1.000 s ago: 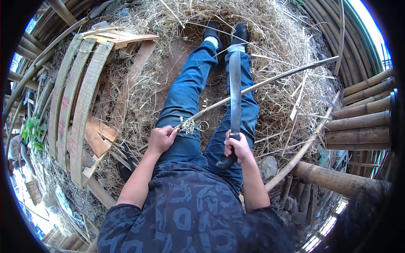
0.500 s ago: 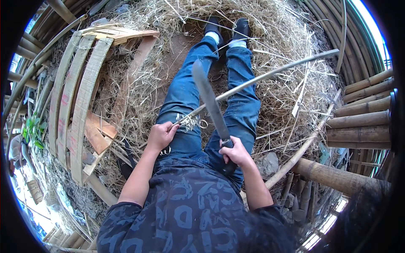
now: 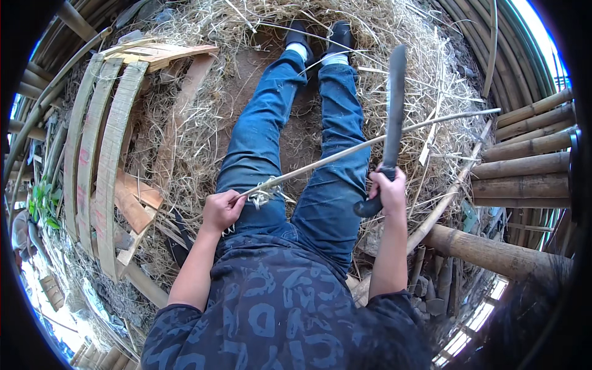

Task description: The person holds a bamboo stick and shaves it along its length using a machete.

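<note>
My left hand pinches the near end of a long thin bamboo strip above my left thigh. From there the strip slants up to the right across both legs. My right hand is closed around the black handle of a machete, whose hooked butt sticks out below the fist. Its long dark blade points away from me, crossing the strip's line over the right side of my legs; I cannot tell whether the two touch. Curled pale shavings lie on my left thigh beside the held end.
A slatted wooden crate stands at the left. Straw and loose strips cover the ground around my outstretched legs. Stacked bamboo poles line the right side, and a thick bamboo pole lies close to my right elbow.
My right hand has moved right with the machete, and the blade has swung from leaning left to nearly upright. The strip's far end has dropped lower in view. My left hand keeps its pinch.
</note>
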A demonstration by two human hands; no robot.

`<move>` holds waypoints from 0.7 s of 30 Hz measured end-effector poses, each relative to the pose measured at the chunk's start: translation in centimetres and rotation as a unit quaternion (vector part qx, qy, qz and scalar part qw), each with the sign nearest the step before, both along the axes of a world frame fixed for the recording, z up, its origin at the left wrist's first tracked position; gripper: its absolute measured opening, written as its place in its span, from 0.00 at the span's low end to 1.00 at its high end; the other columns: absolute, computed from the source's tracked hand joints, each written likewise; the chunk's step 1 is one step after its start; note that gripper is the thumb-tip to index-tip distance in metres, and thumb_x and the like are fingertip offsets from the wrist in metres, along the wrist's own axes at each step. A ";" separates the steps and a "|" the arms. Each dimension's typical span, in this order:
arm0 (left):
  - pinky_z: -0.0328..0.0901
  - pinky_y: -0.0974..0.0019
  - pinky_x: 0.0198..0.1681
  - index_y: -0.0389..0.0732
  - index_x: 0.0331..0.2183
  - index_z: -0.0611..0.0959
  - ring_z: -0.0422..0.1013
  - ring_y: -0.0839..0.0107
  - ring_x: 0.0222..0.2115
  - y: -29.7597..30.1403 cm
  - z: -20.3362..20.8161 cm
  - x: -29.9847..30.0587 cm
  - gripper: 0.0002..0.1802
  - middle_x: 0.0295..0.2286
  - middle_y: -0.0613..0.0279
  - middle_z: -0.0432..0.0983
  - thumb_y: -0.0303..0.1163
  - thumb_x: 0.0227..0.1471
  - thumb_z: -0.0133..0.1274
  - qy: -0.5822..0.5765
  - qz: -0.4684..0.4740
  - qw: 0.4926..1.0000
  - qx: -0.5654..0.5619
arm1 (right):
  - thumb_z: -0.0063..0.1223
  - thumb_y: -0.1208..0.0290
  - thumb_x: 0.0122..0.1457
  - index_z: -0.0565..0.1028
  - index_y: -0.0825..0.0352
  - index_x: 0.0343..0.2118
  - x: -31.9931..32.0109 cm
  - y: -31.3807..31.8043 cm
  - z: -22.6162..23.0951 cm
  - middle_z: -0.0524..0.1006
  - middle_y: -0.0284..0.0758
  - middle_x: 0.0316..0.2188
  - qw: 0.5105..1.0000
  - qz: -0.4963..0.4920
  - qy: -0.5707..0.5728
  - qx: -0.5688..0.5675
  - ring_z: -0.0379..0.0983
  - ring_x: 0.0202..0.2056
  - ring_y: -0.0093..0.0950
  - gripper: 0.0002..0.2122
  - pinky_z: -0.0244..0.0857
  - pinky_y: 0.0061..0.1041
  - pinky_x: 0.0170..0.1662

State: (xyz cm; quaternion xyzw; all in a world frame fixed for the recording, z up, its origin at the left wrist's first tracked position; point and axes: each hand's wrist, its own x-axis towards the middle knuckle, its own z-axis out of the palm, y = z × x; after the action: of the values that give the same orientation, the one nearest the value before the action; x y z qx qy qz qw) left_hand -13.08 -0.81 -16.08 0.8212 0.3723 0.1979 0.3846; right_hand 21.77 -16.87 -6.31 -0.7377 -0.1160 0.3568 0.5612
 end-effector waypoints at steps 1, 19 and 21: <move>0.60 0.65 0.16 0.40 0.18 0.77 0.67 0.63 0.11 -0.1 0.0 -0.4 0.11 0.11 0.59 0.68 0.33 0.44 0.60 -0.002 0.007 1.000 0.004 | 0.53 0.82 0.47 0.67 0.68 0.28 0.9 -0.2 0.3 0.68 0.30 0.14 1.000 -0.017 -0.014 0.000 0.63 0.10 0.19 0.07 0.60 0.19 0.13; 0.56 0.59 0.17 0.37 0.16 0.71 0.64 0.53 0.12 1.5 -2.6 -3.1 0.19 0.11 0.49 0.63 0.37 0.54 0.48 0.062 0.032 0.998 -0.010 | 0.49 0.83 0.47 0.67 0.67 0.28 -0.1 -1.0 -3.6 0.66 0.30 0.14 0.996 -0.032 0.084 -0.018 0.62 0.10 0.20 0.06 0.60 0.21 0.14; 0.54 0.61 0.16 0.36 0.16 0.70 0.62 0.55 0.11 1.4 -2.8 -3.0 0.19 0.10 0.50 0.60 0.36 0.54 0.47 0.056 0.035 0.998 -0.013 | 0.49 0.83 0.47 0.67 0.67 0.28 0.1 -0.5 -3.6 0.66 0.30 0.13 0.997 -0.029 0.065 -0.033 0.62 0.10 0.20 0.06 0.60 0.21 0.14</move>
State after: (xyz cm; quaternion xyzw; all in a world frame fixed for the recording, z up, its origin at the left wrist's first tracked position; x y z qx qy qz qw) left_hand -16.07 0.61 -18.92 0.8125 0.4244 0.1598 0.3662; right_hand 21.83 -17.37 -9.89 -0.7342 -0.0460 0.3907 0.5534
